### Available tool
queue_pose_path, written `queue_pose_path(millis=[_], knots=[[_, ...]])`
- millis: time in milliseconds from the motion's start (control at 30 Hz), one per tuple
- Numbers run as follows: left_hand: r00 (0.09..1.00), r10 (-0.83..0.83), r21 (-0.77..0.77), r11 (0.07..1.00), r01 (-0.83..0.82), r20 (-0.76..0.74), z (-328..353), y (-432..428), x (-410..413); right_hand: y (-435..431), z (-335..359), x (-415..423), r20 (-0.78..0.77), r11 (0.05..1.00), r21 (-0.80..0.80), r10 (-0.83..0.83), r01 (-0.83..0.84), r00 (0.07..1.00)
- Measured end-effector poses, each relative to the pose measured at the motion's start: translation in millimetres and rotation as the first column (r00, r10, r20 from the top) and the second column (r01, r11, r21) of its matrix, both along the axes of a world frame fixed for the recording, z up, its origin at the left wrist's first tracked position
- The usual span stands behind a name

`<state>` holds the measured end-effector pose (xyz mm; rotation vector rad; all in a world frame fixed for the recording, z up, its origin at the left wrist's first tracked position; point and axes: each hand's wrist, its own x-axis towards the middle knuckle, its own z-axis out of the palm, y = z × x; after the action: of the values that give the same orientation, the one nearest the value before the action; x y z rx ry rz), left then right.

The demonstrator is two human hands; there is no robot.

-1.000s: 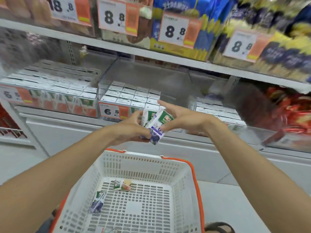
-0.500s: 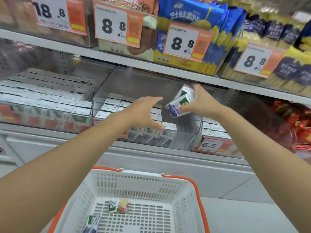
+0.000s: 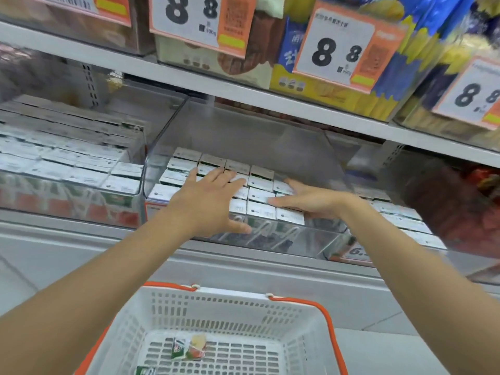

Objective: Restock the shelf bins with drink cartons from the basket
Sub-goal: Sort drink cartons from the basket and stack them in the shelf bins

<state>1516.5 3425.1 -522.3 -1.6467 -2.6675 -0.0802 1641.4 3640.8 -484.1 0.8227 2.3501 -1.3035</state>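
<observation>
Atop cartons (image 3: 260,195), right hand (image 3: 307,202) now empty.

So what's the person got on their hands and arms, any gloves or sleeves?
Nothing visible. The left hand and right hand are bare: no gloves, rings or watch. The left forearm and right forearm are uncovered as far as the picture reaches, with no sleeve showing.

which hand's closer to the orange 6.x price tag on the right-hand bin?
Right. The right hand lies flat on the drink cartons, just up-left of the price tag. The left hand is farther left, over the same cartons.
</observation>
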Motion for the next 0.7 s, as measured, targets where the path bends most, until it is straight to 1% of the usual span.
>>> queue_pose_path(millis=[67,100,133,200,267,300,367,400,433,467,500,567,600,633,700], knots=[[1.000,0.006,0.018,1.000,-0.006,0.015,2.2,-0.6,1.2,-5.5,2.9,4.2,-0.012,1.000,0.015,0.012,-0.012,1.000],[1.000,0.009,0.031,0.999,-0.010,0.025,3.7,-1.2,2.8,-9.9,4.5,7.3,-0.043,0.998,0.053,0.026,-0.024,0.999],[0.999,0.012,0.052,0.999,-0.014,0.032,5.8,-2.7,4.8,-13.9,6.0,9.6,-0.089,0.989,0.143,0.047,-0.034,0.995],[1.000,-0.001,0.127,0.992,0.000,0.003,11.2,-8.2,12.5,-25.4,7.9,13.3,-0.234,0.927,0.374,0.081,0.013,0.969],[0.997,-0.023,0.274,0.961,0.043,-0.074,18.3,-18.6,23.8,-43.5,8.7,18.2,-0.414,0.861,0.499,0.139,0.097,0.899],[0.992,-0.045,0.385,0.919,0.086,-0.115,20.2,-26.4,30.0,-54.6,8.5,21.3,-0.494,0.831,0.540,0.188,0.130,0.849],[0.980,-0.064,0.624,0.763,0.168,-0.186,15.3,-48.9,43.2,-82.4,6.4,27.9,-0.612,0.765,0.614,0.306,0.195,0.729],[0.982,-0.051,0.687,0.708,0.163,-0.181,9.1,-63.4,49.2,-97.2,0.8,31.3,-0.649,0.742,0.634,0.355,0.221,0.673],[0.992,-0.035,0.693,0.713,0.107,-0.118,-1.4,-78.4,54.5,-112.3,-9.3,34.8,-0.673,0.740,0.634,0.384,0.225,0.632],[1.000,-0.007,0.658,0.753,0.016,-0.017,-16.3,-92.9,58.2,-127.1,-23.4,37.6,-0.674,0.759,0.623,0.396,0.190,0.624],[0.995,0.032,0.583,0.808,-0.083,0.097,-33.7,-106.7,60.1,-141.3,-42.2,39.4,-0.639,0.788,0.607,0.405,0.105,0.655],[0.955,0.133,0.359,0.905,-0.226,0.265,-74.0,-135.4,62.2,-166.9,-93.3,43.6,-0.463,0.838,0.528,0.418,-0.135,0.782],[0.932,0.180,0.253,0.930,-0.266,0.316,-93.8,-148.8,63.0,-177.5,-122.6,45.9,-0.351,0.855,0.464,0.419,-0.233,0.837],[0.905,0.223,0.176,0.937,-0.302,0.363,-111.5,-162.1,63.8,-186.6,-153.0,47.5,-0.238,0.867,0.393,0.417,-0.306,0.877],[0.840,0.310,0.119,0.909,-0.399,0.445,-140.6,-187.3,65.2,-203.6,-213.6,49.4,-0.044,0.882,0.260,0.418,-0.394,0.907]])
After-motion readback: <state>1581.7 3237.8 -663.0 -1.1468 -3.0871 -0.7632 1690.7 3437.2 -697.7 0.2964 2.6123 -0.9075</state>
